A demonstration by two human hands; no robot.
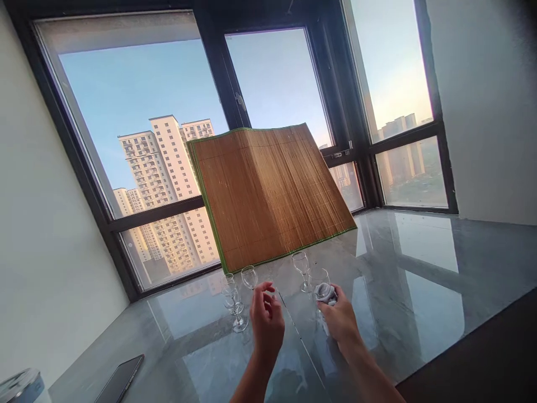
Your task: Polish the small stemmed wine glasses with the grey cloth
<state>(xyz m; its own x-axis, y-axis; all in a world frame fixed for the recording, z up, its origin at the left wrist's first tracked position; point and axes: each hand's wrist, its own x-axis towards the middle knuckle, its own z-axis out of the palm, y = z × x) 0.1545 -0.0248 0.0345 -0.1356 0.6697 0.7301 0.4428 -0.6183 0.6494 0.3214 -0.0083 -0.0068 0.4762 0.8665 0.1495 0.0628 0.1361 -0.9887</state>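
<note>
R hand [340,320]: grip closed round a stemmed glass [319,278], fingers wrapped low on the bowl. Glass upright, right of centre over the tabletop [419,291]. Stem and foot hidden by the hand, so can't tell if it stands or is lifted. Pale cloth wad [326,292] sits betw. fingertips and bowl; can't tell if it's inside the bowl or against it.

L hand [267,323]: grip empty, fingers loosely curled, thumb and forefinger apart. Hovers over the tabletop just left of R hand, touching nothing.

Other glassware, all upright on the tabletop:
- rear glass [300,268], just behind the held one, apart from it.
- small glass [249,277], beyond L hand's fingertips.
- front-left glass [234,305], near L hand, w/ far-left glass [229,281] close behind it; can't tell if the two touch.

Bamboo mat [268,193] leans vs. the window [138,112], lower edge on the tabletop behind the glasses. Tabletop is glossy grey marble w/ strong reflections. Dark phone [119,378] lies flat near front left, well apart from the hands. Lidded container [20,387] in bottom-left corner, partly cut off. High-rise blocks [168,184] seen thru the panes.
</note>
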